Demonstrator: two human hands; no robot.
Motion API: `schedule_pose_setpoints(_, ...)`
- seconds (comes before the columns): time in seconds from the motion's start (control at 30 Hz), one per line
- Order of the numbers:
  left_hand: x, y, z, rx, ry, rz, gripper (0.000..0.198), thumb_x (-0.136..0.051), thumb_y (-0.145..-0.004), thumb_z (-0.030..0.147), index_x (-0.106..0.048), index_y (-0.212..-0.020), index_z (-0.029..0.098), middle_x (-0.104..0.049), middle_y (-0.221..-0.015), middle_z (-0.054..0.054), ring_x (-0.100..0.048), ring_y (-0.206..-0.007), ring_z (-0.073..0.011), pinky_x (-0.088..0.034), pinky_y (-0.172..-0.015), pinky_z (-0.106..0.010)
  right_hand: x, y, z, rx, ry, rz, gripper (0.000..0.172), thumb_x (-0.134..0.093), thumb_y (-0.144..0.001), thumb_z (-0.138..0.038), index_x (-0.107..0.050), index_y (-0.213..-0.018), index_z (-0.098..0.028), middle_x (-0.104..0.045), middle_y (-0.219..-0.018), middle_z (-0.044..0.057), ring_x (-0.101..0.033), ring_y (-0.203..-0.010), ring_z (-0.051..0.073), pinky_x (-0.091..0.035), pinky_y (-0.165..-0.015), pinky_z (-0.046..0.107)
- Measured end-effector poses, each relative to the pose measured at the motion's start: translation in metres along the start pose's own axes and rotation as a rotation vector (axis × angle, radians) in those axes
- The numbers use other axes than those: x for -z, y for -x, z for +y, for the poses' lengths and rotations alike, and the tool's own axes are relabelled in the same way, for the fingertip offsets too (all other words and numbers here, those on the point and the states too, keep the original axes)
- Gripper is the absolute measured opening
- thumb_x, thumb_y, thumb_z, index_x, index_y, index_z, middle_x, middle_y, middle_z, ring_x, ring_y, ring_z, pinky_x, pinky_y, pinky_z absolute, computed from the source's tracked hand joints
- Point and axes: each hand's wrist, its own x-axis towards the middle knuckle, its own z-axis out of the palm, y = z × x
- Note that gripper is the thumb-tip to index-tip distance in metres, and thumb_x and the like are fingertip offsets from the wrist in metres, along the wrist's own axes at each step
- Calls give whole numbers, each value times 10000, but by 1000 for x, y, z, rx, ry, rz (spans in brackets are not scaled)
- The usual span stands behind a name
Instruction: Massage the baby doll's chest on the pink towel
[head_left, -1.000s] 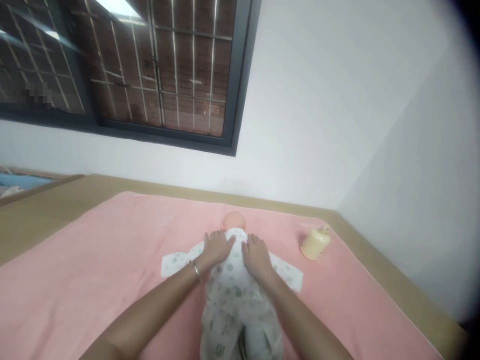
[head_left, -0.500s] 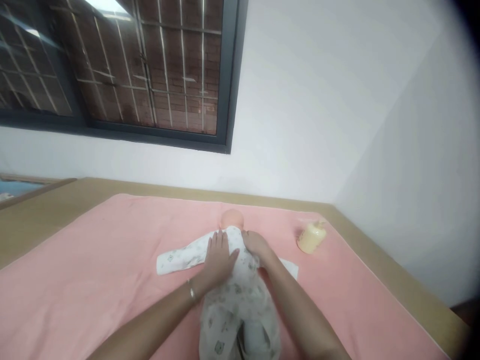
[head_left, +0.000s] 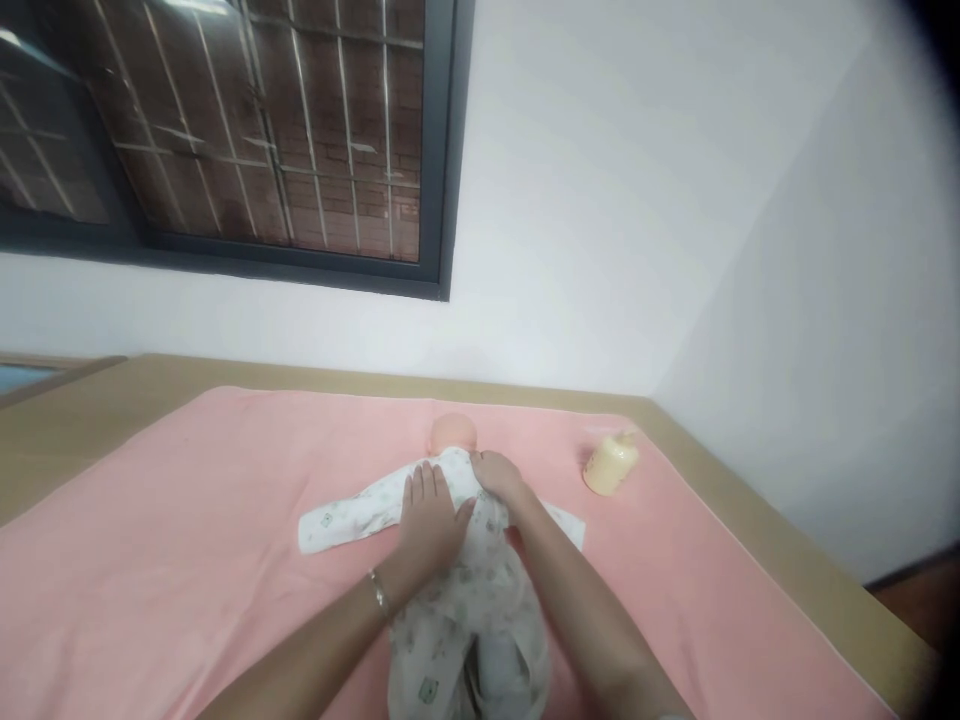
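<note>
So you've got a doll (head_left: 487,545) laid out lengthwise in front of you, pretty much mid-scene on a pink sheet (head_left: 187,540). Its bald head (head_left: 453,433) is at the far end and the legs come back toward you. It's in a white outfit (head_left: 499,590) with little printed figures, and the sleeve on the left (head_left: 349,520) is stretched out flat across the sheet. The sleeve on the right (head_left: 568,524) pokes out past your right forearm, which covers part of it.

Your left hand (head_left: 433,515) is lying flat on the upper body, left side, fingers stretched toward the far end and thumb out to the right, so it's not clamped on anything. There's a shiny bracelet (head_left: 378,592) on that wrist. Your right hand (head_left: 496,474) is on the right shoulder, just beside the collar, fingers bent over. Honestly can't tell if it's pinching cloth or just resting there.

Over on the far right of the sheet there's a pale yellow bottle (head_left: 611,465), well apart from both hands. The sheet sits on a tan tabletop (head_left: 60,440), with a white wall (head_left: 585,200) behind it and a dark-framed window (head_left: 439,200) far left.
</note>
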Motion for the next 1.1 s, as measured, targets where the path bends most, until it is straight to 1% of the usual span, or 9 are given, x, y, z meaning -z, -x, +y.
schedule_pose_setpoints(0.13,14,-36,-16,45,113,-116,606,-284,-934,509,-593,-1159,38,-604,-1185,-226,-535,-1143,-318,-297,-1031,-484,-28,36,-8,87,60,200,516,-246,-982,-379,-525,-1286,-69,-526,-1305,207,-456,-1232,305,-285,-1031,435)
schedule_pose_setpoints(0.27,21,-64,-26,123,186,-253,643,-183,-950,530,-686,-932,130,-701,-954,-154,-622,-975,-297,-145,-1059,-611,-50,55,-12,186,141,339,606,-316,-961,-422,-355,-1413,-20,-358,-1442,223,-276,-1347,343,-161,-1092,492)
schedule_pose_setpoints(0.33,18,-55,-23,126,132,-167,631,-197,-948,525,-680,-962,118,-696,-964,-162,-609,-994,-309,-93,-1067,-628,-49,48,-11,172,138,345,575,-289,-973,-410,-400,-1379,-19,-398,-1411,230,-312,-1327,335,-165,-1088,491)
schedule_pose_setpoints(0.43,8,-22,-13,47,31,20,578,-282,-940,469,-583,-1188,43,-599,-1205,-222,-501,-1177,-341,-154,-1085,-577,-33,23,-7,103,87,247,495,-232,-991,-360,-553,-1232,-69,-547,-1270,207,-454,-1224,304,-236,-1049,470)
schedule_pose_setpoints(0.57,-1,5,-5,-36,-7,59,662,-357,-916,456,-407,-1360,-32,-409,-1407,-255,-331,-1330,-362,-174,-1103,-541,-13,-4,0,20,19,73,590,-137,-1000,-374,-655,-1070,-99,-655,-1088,187,-604,-1030,280,-401,-892,403)
schedule_pose_setpoints(0.67,0,-8,-8,-7,31,32,672,-338,-918,496,-424,-1350,-12,-430,-1392,-250,-349,-1317,-359,-173,-1102,-538,-15,2,-2,-14,14,70,624,-124,-998,-416,-652,-1074,-93,-656,-1075,202,-603,-1033,287,-396,-890,406)
schedule_pose_setpoints(0.87,15,-62,-22,152,237,-242,660,-214,-914,598,-644,-1079,125,-672,-1077,-172,-562,-1101,-317,-113,-1077,-596,-36,43,-11,96,112,358,536,-292,-968,-433,-506,-1268,-44,-493,-1313,242,-407,-1252,329,-237,-1039,469)
schedule_pose_setpoints(0.97,17,-69,-26,161,285,-290,745,-159,-882,675,-690,-966,158,-703,-980,-152,-609,-1019,-308,-99,-1077,-586,-30,36,-10,72,82,309,510,-255,-979,-414,-576,-1170,-67,-582,-1191,223,-504,-1145,310,-291,-1000,445)
schedule_pose_setpoints(1.1,15,-68,-28,194,285,-298,820,-169,-817,768,-681,-997,154,-689,-1018,-170,-626,-974,-314,-363,-942,-465,-17,8,-8,-55,-7,129,611,-205,-968,-510,-659,-1037,-108,-663,-1016,185,-605,-971,293,-406,-856,395)
